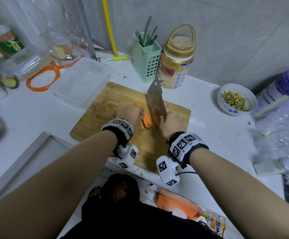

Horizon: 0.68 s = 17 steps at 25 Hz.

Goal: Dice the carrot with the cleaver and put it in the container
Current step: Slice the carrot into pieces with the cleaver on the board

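Observation:
An orange carrot [147, 120] lies lengthwise on the wooden cutting board [109, 104]. My left hand [131, 114] curls over the carrot and holds it down; the thin far tip pokes out beyond my knuckles. My right hand [170, 125] grips the handle of the steel cleaver [155, 99], whose blade stands along the carrot's right side, with another orange piece showing just right of the blade. The handle is hidden inside my fist. A clear plastic container [83, 80] sits on the counter just beyond the board's left corner.
A green utensil caddy [146, 61] and a gold-lidded jar [175, 66] stand behind the board. A white bowl of chopped greens [236, 99] is to the right, beside plastic bottles. An orange ring [43, 78] and lidded boxes lie at the left. A snack bag [192, 211] sits near me.

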{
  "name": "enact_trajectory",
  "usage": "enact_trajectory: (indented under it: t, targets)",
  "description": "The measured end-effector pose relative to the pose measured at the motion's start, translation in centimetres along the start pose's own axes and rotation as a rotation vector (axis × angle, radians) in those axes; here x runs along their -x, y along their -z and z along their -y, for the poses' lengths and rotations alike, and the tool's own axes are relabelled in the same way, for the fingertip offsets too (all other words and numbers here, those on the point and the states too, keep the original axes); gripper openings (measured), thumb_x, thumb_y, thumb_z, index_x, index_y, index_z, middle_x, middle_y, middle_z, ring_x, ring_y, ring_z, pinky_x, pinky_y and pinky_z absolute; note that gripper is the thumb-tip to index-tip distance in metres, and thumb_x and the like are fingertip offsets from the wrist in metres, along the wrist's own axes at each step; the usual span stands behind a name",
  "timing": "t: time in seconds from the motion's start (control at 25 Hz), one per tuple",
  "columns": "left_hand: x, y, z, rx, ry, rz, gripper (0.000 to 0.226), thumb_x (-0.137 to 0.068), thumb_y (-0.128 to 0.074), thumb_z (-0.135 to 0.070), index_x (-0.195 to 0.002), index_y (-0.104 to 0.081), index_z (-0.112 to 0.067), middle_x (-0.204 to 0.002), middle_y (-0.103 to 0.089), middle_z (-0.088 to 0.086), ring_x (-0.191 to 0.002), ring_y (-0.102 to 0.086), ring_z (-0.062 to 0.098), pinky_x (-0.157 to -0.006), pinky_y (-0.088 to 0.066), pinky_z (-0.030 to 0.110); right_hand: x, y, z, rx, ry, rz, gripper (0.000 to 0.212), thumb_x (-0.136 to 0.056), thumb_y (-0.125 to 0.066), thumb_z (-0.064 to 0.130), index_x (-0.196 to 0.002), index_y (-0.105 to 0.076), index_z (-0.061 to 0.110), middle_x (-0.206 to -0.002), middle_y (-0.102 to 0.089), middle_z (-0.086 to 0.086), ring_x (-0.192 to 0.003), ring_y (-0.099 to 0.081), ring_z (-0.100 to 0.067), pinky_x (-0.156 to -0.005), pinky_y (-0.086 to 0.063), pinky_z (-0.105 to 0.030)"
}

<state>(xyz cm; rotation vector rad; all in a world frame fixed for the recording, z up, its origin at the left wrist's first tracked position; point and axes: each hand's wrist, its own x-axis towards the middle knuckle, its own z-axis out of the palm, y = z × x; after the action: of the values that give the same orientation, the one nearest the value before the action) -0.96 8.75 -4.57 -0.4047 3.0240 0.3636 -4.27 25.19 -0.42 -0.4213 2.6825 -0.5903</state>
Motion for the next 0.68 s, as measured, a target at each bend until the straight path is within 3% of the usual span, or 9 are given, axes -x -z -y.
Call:
enact_trajectory:
  t: [0.24, 0.44, 0.6, 0.68]
  targets:
    - [-0.6, 0.9, 0.3, 0.097, 0.060, 0.000, 0.016, -0.097, -0.054, -0.034, -0.090, -0.061, -0.020, -0.090, -0.066, -0.001, -0.084, -0.061, 0.022, -0.065, -0.050, 0.033, -0.5, 0.2, 0.0, 0.003, -0.015, -0.005, 0.030, -0.101, -0.035, 0.031, -0.106, -0.050, 0.005, -0.087, -0.053, -0.010, -0.078, -0.065, -0.037, -0.072, -0.057, -0.049]
    - [-0.6, 2.1, 2.1, 0.066, 0.236, 0.016, 0.021, -0.096, -0.052, -0.030, -0.080, -0.053, -0.017, -0.080, -0.060, 0.001, -0.075, -0.055, 0.021, -0.062, -0.041, 0.030, -0.8, 0.4, 0.6, 0.023, -0.013, -0.006, 0.029, -0.101, -0.034, 0.032, -0.104, -0.049, 0.006, -0.092, -0.060, -0.014, -0.075, -0.066, -0.036, -0.072, -0.056, -0.046]
    - [-0.2, 2.7, 5.1, 0.080, 0.393, 0.057, 0.027, -0.095, -0.050, -0.028, -0.080, -0.064, -0.011, -0.080, -0.069, 0.006, -0.074, -0.064, 0.024, -0.068, -0.052, 0.032, -0.9, 0.0, 1.4, 0.028, -0.008, 0.002, 0.027, -0.101, -0.035, 0.032, -0.099, -0.047, 0.008, -0.085, -0.056, -0.010, -0.074, -0.065, -0.034, -0.072, -0.057, -0.047]
    - [0.3, 1.9, 6.8, 0.130, 0.417, 0.097, 0.029, -0.092, -0.051, -0.029, -0.079, -0.069, -0.011, -0.080, -0.073, 0.006, -0.071, -0.069, 0.026, -0.065, -0.056, 0.034, -0.9, -0.3, 1.8, -0.001, -0.012, 0.020, 0.023, -0.102, -0.035, 0.032, -0.095, -0.043, 0.011, -0.084, -0.055, -0.008, -0.072, -0.065, -0.032, -0.072, -0.057, -0.046]
